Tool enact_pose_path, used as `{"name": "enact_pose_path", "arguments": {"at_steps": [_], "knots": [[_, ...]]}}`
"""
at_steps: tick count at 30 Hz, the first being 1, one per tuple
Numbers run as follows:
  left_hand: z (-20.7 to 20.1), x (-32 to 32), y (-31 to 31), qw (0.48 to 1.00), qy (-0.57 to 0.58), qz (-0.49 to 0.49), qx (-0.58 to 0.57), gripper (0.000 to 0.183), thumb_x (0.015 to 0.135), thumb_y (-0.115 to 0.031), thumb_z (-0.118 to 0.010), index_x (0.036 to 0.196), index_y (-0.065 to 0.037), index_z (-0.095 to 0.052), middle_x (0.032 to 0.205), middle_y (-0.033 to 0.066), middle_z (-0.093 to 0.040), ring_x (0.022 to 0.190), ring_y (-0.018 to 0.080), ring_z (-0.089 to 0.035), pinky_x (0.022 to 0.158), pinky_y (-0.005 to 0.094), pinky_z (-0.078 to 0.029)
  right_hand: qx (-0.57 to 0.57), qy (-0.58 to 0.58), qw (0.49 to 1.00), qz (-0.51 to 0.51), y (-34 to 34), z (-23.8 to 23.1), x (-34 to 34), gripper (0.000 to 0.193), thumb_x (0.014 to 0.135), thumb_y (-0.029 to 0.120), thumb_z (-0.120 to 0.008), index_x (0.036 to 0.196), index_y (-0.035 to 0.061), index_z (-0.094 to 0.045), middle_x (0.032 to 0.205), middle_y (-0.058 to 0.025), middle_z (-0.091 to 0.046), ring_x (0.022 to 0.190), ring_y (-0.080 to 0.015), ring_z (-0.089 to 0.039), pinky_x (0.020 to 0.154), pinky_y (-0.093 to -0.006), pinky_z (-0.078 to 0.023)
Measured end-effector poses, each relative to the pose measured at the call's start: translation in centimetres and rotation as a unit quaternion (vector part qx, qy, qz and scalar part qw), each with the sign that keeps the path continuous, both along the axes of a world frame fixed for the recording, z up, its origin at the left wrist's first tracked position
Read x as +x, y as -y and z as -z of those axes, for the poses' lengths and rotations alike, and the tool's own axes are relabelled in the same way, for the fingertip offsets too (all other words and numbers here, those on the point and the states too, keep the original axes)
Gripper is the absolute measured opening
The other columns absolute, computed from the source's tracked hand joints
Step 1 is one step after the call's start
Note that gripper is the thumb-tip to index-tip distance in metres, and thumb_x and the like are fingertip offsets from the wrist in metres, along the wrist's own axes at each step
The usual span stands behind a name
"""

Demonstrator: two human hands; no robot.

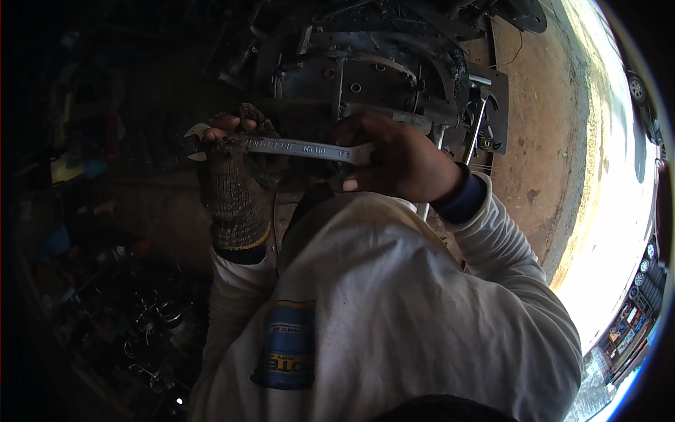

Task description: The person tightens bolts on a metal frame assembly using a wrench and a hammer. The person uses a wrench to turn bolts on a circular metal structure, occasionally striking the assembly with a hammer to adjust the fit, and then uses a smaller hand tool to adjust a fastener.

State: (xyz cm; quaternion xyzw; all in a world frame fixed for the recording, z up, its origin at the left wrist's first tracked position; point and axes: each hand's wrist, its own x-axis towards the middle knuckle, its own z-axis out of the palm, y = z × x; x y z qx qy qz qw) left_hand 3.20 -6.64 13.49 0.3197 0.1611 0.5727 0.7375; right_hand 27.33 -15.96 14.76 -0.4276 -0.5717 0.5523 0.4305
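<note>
A long silver open-end wrench (299, 148) lies level across the middle of the view, in front of my chest. Around its left end, just behind the open jaw, close the fingers of my left hand (232, 158), in a dirty knitted glove with a yellow cuff edge and bare fingertips. My bare right hand (415, 162) grips the other end, thumb on the near side; that end is hidden among the fingers. Beyond both hands stands a dark, greasy metal assembly (376, 88) with curved plates and small round holes. Shadow hides what lies directly beneath the wrench.
Right of the assembly, a bright metal rod (475, 130) slants beside a dark flat plate (498, 105). Several dark metal parts (165, 316) lie in shadow at lower left. Brown floor (531, 141) stretches right toward sunlit ground, with a parked vehicle's wheel (637, 88) beyond.
</note>
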Motion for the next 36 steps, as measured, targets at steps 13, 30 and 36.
{"name": "enact_pose_path", "arguments": {"at_steps": [13,30,36], "knots": [[-1.4,-0.1,3.0,0.963,-0.011,0.223,-0.15,0.029,0.1,-0.025,-0.057,0.12,-0.005,-0.059,0.118,0.0147,-0.062,0.098,0.0297,-0.067,0.074,0.0434,-0.06,-0.037,-0.122,0.969,0.211,2.3,0.3,2.2,0.054,0.085,0.01,-0.076,0.132,0.0035,-0.051,0.114,-0.006,-0.062,0.106,-0.016,-0.06,0.09,-0.032,-0.05],[0.1,-1.8,-2.4,0.839,-0.464,0.263,0.108,0.02,0.093,-0.022,-0.067,0.1,-0.004,-0.064,0.094,0.0077,-0.069,0.085,0.0207,-0.067,0.073,0.0335,-0.054,0.188,0.482,0.735,0.438,2.8,1.9,9.5,0.032,0.106,0.029,-0.044,0.11,-0.0002,-0.056,0.085,-0.007,-0.066,0.071,-0.0155,-0.063,0.065,-0.0284,-0.053],[7.7,-3.5,-1.7,0.778,-0.577,0.139,0.208,0.014,0.092,-0.012,-0.068,0.104,-0.006,-0.063,0.09,0.0049,-0.065,0.082,0.0144,-0.065,0.072,0.0301,-0.053,0.189,0.576,0.73,0.316,-4.3,3.2,16.9,0.033,0.098,0.025,-0.059,0.12,0.0013,-0.053,0.091,-0.0074,-0.067,0.083,-0.0178,-0.065,0.068,-0.0336,-0.053]]}}
